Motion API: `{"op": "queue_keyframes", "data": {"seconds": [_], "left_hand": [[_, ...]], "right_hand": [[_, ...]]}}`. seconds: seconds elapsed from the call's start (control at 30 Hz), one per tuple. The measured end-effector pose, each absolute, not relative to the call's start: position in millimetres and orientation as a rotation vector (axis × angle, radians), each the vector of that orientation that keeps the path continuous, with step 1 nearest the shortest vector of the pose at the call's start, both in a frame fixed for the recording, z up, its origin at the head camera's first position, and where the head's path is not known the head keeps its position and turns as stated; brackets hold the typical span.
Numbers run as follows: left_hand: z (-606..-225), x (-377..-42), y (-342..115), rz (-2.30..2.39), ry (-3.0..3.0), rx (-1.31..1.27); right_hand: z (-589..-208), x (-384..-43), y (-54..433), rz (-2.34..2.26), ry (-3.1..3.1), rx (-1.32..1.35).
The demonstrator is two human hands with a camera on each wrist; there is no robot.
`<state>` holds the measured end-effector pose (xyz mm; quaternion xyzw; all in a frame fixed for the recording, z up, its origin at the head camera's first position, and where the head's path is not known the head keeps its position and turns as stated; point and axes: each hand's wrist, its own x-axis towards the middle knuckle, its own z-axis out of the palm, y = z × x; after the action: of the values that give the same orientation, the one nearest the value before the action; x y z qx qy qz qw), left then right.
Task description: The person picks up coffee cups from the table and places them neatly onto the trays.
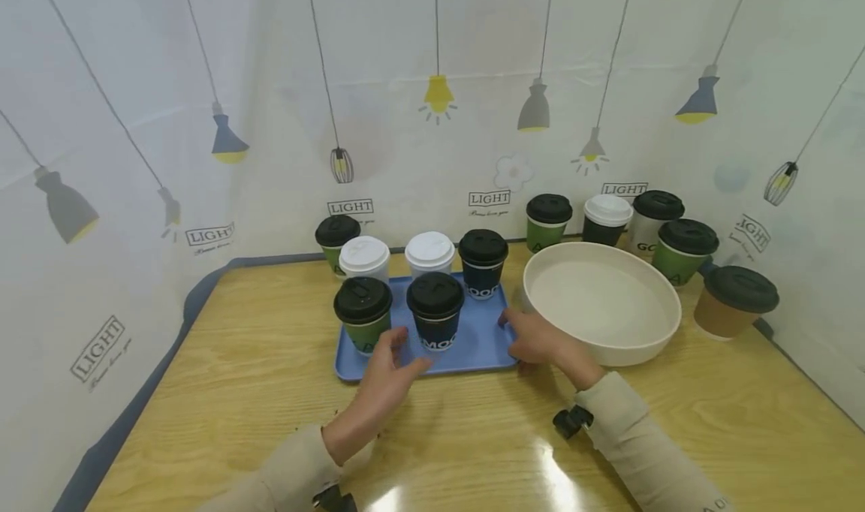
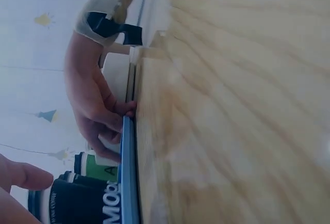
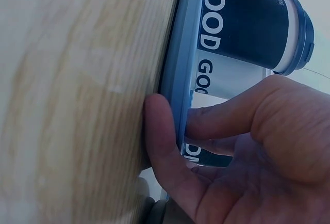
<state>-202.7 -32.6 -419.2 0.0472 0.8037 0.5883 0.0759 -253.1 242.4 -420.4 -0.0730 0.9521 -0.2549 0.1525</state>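
Observation:
A blue tray [image 1: 480, 343] lies on the table with several lidded paper cups standing on it. My right hand [image 1: 537, 337] pinches its right front corner, thumb and fingers on either side of the rim, as the right wrist view shows. My left hand [image 1: 385, 377] is at the tray's front edge with thumb and fingers spread, holding nothing. Nearest to it are a green cup [image 1: 365, 335] and a dark MOOD cup [image 1: 435, 324], both black-lidded. Behind these stand two white-lidded cups, one with its white lid [image 1: 430, 251] showing, and another dark cup [image 1: 482, 275].
A large cream round bowl [image 1: 601, 294] stands right of the tray, close to my right forearm. Several more cups line the back right, including a brown cup [image 1: 726, 313]. Another green cup [image 1: 336, 253] is at the back left. A printed curtain [image 1: 270, 121] borders the table.

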Motion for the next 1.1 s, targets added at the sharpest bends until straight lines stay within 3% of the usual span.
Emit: {"op": "queue_keyframes", "data": {"seconds": [0.2, 0.33, 0.5, 0.7, 1.1], "left_hand": [[-408, -187, -65, 1.871, 2.608, 0.346], [-387, -200, -91, 1.977, 2.711, 0.299], [-364, -246, -123, 1.943, 2.869, 0.125], [-375, -320, -149, 1.839, 3.001, -0.050], [-386, -407, -174, 1.507, 2.918, 0.052]], "right_hand": [[-419, -254, 243, -0.726, 2.731, -0.217], [-417, -256, 243, -0.690, 2.726, -0.210], [-418, -255, 242, -0.696, 2.727, -0.198], [-423, -254, 244, -0.719, 2.721, -0.179], [-421, -252, 243, -0.771, 2.704, -0.157]]}}
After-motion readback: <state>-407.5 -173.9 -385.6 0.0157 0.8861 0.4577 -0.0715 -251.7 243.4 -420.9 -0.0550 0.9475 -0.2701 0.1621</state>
